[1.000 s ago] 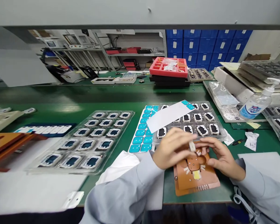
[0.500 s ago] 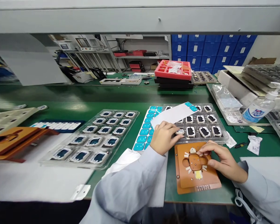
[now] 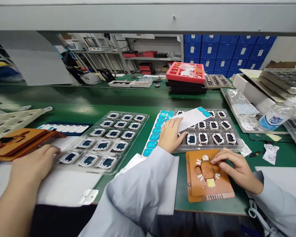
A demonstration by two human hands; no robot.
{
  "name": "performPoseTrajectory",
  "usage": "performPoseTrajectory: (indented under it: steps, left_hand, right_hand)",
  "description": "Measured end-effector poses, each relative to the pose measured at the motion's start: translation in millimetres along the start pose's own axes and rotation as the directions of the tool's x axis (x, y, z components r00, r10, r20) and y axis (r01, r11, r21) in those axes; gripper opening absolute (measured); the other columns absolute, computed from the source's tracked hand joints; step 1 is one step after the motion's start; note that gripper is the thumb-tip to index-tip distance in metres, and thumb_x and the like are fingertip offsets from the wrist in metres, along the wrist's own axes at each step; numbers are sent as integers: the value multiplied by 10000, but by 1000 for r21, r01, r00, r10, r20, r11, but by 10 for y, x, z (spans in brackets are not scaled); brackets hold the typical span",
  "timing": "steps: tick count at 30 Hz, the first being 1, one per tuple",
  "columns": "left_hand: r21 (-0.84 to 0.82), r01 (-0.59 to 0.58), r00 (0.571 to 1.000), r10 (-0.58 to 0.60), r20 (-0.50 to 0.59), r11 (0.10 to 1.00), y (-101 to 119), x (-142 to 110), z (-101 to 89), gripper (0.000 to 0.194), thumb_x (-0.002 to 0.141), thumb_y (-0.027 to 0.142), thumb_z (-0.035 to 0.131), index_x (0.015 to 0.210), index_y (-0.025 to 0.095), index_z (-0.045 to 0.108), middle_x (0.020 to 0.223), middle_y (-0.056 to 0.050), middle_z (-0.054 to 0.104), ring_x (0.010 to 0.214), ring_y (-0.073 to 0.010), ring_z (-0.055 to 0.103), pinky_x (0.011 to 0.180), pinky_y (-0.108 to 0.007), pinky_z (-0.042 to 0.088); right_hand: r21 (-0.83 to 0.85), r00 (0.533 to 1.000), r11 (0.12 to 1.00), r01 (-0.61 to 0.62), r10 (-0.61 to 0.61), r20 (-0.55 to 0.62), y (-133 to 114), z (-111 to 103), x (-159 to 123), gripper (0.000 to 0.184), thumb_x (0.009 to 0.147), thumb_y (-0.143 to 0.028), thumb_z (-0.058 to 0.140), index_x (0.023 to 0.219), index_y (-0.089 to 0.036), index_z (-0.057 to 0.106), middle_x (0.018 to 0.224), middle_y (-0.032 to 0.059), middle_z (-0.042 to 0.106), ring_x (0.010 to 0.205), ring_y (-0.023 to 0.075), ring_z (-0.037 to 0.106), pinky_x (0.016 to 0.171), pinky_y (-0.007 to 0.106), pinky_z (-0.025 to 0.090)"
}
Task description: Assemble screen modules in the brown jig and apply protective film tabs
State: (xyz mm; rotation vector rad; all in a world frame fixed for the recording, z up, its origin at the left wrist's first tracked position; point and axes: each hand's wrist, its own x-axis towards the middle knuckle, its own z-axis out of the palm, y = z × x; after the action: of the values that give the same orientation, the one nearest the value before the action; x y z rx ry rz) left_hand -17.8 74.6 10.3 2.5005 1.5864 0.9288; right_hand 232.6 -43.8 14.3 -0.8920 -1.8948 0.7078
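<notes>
Beyond the green desk (image 3: 128,98), blue bins (image 3: 227,49) carry white labels, too small to read, as are the printing on the orange jig (image 3: 194,187) at near right and the blue label on the pump bottle (image 3: 273,117). The right hand (image 3: 236,168) lies curved, fingertips (image 3: 215,160) on the tan piece (image 3: 207,170) in the jig; any grip is unclear. The left hand (image 3: 171,135), half-curled, sits at the clear tray (image 3: 236,144) beside a white strip (image 3: 191,119) with teal pads — whether it holds anything, I cannot tell. A co-worker's hand (image 3: 33,168) lies at near left by another tray (image 3: 103,141).
</notes>
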Motion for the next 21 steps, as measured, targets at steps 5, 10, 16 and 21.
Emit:
performPoseTrajectory:
  steps: [5,10,16,21]
  left_hand:
    - [-11,45,998,-45,53,999,-118,27,44,563,875,458,646,1335,168,500,1248,-135,656,1196,-332,566,951,-464,481]
    - [6,-26,998,26,57,1000,-63,-10,3,521,847,451,695,1288,206,564,1118,-100,714,1108,-343,595,880,-465,475]
    - [-22,-214,977,215,12,977,24,-52,-35,207,900,370,655,1038,223,701,1017,-69,725,1016,-261,612,874,-400,435]
    - [-65,-349,936,344,-76,935,96,-86,-50,210,962,364,567,1031,218,702,1006,-60,742,991,-230,601,860,-391,398]
  right_hand:
    - [-42,970,993,-113,101,-221,58,-36,-15,302,984,-414,537,803,-219,683,773,53,709,701,195,653,649,309,534]
    - [-138,928,977,-165,107,-357,131,-147,29,272,966,-418,563,821,-219,680,784,47,699,710,197,645,639,310,525]
    - [-255,882,947,-194,55,-467,267,-318,104,203,897,-416,646,952,-221,667,1058,96,657,917,243,606,713,359,486]
    - [-374,896,880,-292,114,-429,371,-368,116,502,851,-491,673,1271,-238,569,1162,99,630,943,252,614,769,376,511]
